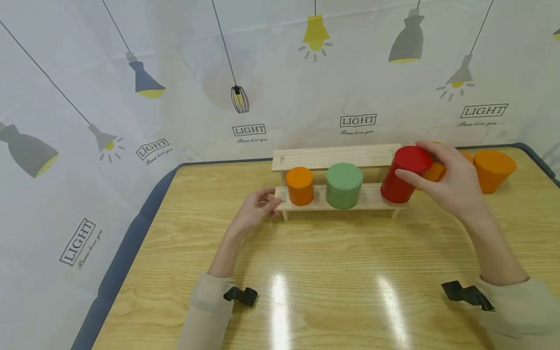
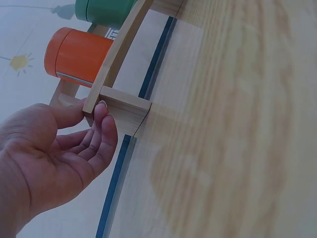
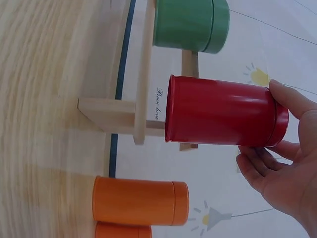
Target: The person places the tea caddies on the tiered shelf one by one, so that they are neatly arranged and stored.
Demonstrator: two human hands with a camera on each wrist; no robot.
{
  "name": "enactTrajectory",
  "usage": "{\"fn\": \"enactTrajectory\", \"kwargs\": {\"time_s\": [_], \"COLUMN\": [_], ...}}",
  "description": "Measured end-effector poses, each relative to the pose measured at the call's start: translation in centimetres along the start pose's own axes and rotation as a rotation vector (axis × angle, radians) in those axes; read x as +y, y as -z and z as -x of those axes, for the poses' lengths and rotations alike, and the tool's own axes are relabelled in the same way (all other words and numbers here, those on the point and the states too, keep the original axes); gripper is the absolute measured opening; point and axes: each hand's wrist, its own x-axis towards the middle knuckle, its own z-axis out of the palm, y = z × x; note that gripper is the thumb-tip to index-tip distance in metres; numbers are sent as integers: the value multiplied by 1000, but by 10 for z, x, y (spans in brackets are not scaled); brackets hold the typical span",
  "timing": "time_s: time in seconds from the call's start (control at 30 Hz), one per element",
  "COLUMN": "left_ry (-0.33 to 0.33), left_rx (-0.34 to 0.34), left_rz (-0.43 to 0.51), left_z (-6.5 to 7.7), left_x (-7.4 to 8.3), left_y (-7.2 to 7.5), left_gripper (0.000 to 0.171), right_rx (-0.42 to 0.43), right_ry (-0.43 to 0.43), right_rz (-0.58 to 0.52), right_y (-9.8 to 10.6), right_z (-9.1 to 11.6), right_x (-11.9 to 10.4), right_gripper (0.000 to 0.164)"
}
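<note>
A two-tier wooden shelf (image 1: 337,158) stands on the table. My left hand (image 1: 253,211) pinches the left end of its lower board, thumb on one side and fingertips on the other, as the left wrist view shows. On that board sit a small orange canister (image 1: 300,187) and a wider green canister (image 1: 344,187). Over the board's right end, my right hand (image 1: 455,182) grips a tall red canister (image 1: 397,182) around its lid end. A narrow gap separates the red canister's base from the board in the right wrist view.
Several orange canisters, one a wide orange canister (image 1: 493,170), stand right of the shelf, partly behind my right hand. A white printed sheet (image 1: 288,58) rises behind the wooden table (image 1: 332,272), whose edge has a dark blue trim (image 1: 131,243).
</note>
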Motion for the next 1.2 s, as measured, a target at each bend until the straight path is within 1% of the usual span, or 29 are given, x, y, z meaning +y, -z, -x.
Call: {"fn": "enactTrajectory", "kwargs": {"time_s": [0.17, 0.43, 0.53, 0.73, 0.83, 0.93, 1.07, 1.2], "left_ry": [4, 0, 3, 9, 9, 10, 9, 13], "left_rx": [1, 2, 2, 7, 6, 3, 0, -1], "left_rz": [1, 6, 5, 0, 0, 0, 5, 9], "left_z": [0, 0, 0, 0, 1, 1, 2, 2], "left_x": [0, 1, 2, 1, 1, 1, 1, 2], "left_y": [-1, -3, -3, -2, -1, -1, -1, -2], "left_gripper": [51, 50, 51, 51, 51, 51, 51, 50], "right_rx": [-29, -55, -68, -121, -137, -117, -60, -25], "right_ry": [5, 36, 37, 8, 7, 26, 54, 33], "right_rz": [-10, 7, 9, 16, 5, -17, -47, -31], "right_y": [-10, -22, -23, -21, -18, -13, -5, 6], "right_z": [-1, -6, -8, -9, -9, -8, -7, -5], "right_x": [-5, -1, 0, 0, -1, 0, 6, 15], "right_gripper": [69, 70, 71, 79, 79, 72, 60, 55]}}
